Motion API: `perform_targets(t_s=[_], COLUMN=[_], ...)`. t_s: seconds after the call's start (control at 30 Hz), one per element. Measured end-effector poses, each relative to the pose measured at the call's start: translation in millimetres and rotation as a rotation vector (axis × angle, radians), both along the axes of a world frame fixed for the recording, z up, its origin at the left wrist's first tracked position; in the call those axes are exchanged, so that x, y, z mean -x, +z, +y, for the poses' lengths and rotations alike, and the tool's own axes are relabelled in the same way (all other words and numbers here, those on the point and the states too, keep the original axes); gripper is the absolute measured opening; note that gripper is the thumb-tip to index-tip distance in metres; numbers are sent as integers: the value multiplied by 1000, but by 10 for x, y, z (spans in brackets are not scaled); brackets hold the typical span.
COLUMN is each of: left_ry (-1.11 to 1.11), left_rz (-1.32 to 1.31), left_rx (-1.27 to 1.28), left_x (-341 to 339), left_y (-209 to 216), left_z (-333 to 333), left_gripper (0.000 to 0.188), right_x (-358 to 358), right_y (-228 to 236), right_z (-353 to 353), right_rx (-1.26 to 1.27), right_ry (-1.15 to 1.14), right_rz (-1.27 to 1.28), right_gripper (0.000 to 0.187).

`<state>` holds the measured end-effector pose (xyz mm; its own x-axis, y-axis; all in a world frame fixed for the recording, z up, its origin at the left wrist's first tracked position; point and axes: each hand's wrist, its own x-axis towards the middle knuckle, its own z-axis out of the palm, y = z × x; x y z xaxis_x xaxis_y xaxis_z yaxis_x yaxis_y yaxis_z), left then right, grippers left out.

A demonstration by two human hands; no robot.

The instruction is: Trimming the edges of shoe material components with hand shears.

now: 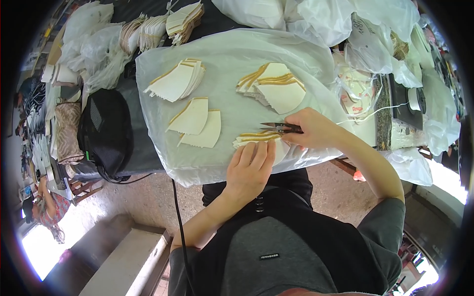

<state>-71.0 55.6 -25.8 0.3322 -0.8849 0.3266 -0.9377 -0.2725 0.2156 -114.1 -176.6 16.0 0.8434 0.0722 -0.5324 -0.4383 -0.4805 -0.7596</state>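
Trimming appears in hand. The near stack (255,135) lies on the sheet (227,54), the left hand's (252,170) fingers laid over it; whether they pinch it cannot be told. The right hand's (312,129) fingers clasp the snips (291,129), blades parted by the stack's 12 o'clock edge. The next cut calls for keeping the left fingertips clear. Far stack (282,89): 12 o'clock; black mesh item (106,130): 9 o'clock.

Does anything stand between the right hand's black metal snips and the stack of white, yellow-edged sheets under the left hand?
Nothing visible does. The snips are at the far edge of the stack; the left hand touches its near side, clear of the snips.
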Motion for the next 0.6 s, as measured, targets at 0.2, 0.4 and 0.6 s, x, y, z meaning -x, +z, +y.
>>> perform_targets(t_s=[0.2, 0.4, 0.6], left_ry=[7, 16, 29], left_rz=[11, 10, 23], left_rx=[-28, -44, -74], left_x=[8, 24, 42], left_y=[28, 9, 58], left_z=[-21, -32, -69], left_gripper=[56, 60, 58], right_x=[-22, 11, 55], right_y=[-20, -76, -79], right_z=[-15, 14, 105], right_rx=[25, 1, 321], right_ry=[39, -42, 82], right_rz=[-3, -12, -124], right_gripper=[18, 19, 19])
